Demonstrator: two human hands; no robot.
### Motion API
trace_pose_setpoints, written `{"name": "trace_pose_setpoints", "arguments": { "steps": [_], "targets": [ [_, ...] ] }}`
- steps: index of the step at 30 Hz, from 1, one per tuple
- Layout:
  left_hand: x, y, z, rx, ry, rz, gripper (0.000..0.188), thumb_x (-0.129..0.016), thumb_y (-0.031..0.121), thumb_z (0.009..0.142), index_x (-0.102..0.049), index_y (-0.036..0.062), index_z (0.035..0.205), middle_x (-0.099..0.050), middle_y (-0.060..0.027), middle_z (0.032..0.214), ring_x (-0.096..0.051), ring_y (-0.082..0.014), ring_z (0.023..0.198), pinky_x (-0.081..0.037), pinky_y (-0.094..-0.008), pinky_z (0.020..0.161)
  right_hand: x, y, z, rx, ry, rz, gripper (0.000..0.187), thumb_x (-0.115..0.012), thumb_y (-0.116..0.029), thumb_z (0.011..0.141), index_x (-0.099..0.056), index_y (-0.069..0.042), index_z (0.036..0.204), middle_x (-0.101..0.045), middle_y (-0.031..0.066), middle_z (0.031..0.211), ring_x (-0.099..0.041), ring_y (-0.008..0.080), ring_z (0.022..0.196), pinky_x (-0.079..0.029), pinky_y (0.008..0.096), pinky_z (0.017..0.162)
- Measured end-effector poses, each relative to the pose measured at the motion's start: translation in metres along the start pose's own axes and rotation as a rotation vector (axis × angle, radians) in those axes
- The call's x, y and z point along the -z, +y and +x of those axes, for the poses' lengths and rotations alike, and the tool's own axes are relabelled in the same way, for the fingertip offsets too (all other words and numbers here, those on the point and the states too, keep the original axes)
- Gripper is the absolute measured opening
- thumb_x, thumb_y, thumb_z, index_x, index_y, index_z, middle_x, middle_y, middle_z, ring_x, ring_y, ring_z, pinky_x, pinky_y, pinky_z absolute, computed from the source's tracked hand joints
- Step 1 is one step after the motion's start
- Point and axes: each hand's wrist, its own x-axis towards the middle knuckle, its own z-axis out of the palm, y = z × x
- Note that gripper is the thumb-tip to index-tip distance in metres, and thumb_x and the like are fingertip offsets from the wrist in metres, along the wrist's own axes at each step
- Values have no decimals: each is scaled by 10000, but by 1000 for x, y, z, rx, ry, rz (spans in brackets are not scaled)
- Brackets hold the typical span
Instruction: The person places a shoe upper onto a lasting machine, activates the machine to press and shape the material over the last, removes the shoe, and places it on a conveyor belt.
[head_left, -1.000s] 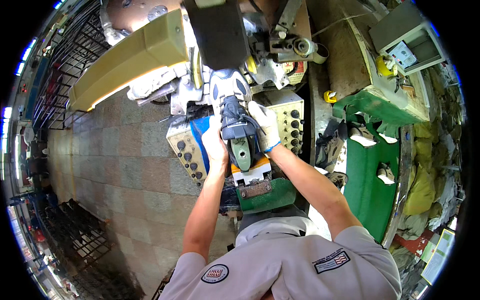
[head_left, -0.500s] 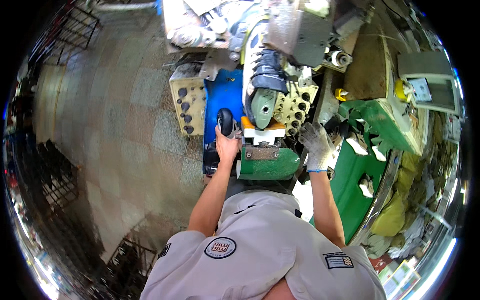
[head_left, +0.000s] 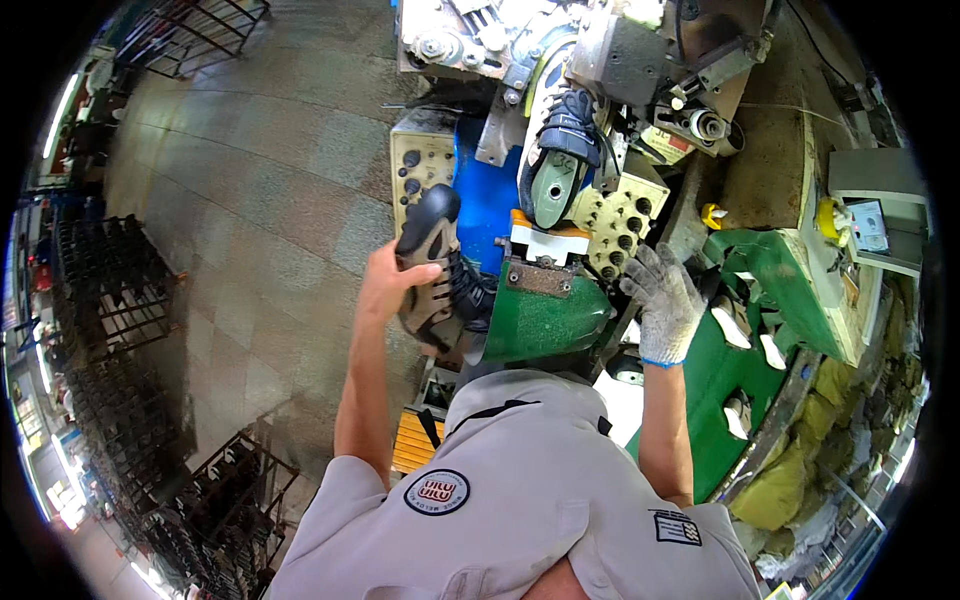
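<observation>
Bare left hand (head_left: 393,285) pinches brown-and-black lace-up shoe (head_left: 440,295) around middle, just left of rounded green guard (head_left: 545,325). Right hand (head_left: 666,298), in greyish knitted glove (head_left: 674,325), loosely spread, right of guard. Beige dark-laced shoe (head_left: 570,125) on green last (head_left: 553,192), in metal machine (head_left: 622,62).

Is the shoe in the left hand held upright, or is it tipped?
Tipped toward its side: the shoe in the left hand shows its side to the camera, while its laces face right.
</observation>
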Motion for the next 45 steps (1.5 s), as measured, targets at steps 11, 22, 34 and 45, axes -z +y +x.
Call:
{"name": "trace_pose_setpoints", "arguments": {
  "steps": [11, 22, 34, 45],
  "targets": [
    [-144, 90, -36, -31, -359, -638, 349, -673, 323, 955, -693, -24, 984, -684, -43, 918, -619, -118, 809, -523, -271, 748, -85, -44, -6, 50, -562, 495, 841, -803, -272, 834, -399, 24, 1511, -558, 173, 1430, -570, 257, 1276, -456, 410, 1091],
    [-171, 113, 37, -526, 357, 577, 564, -659, 365, 982, -579, -46, 1360, -645, -193, 1314, -640, -287, 1124, -500, -393, 984, 323, -18, -40, -42, 364, 311, 274, -762, -136, 888, -705, 50, 1081, -742, 113, 983, -703, 185, 812, -586, 338, 733],
    [-212, 102, 93, -474, 619, 860, 592, -881, 371, 742, -560, -108, 606, -525, -128, 592, -433, -226, 581, -436, -430, 569, 673, 61, -164, -803, 847, -735, 699, -874, -563, 705, -755, 58, 1003, -737, 176, 983, -705, 282, 871, -548, 432, 819],
    [-135, 46, 7, -173, 373, 1014, 382, -811, 231, 821, -658, -117, 788, -649, -159, 735, -590, -224, 635, -530, -389, 569, 849, 45, -85, -383, 1638, -86, 932, -838, -590, 717, -601, 103, 1294, -650, 234, 1303, -655, 339, 1179, -569, 428, 883]
  ]
}}
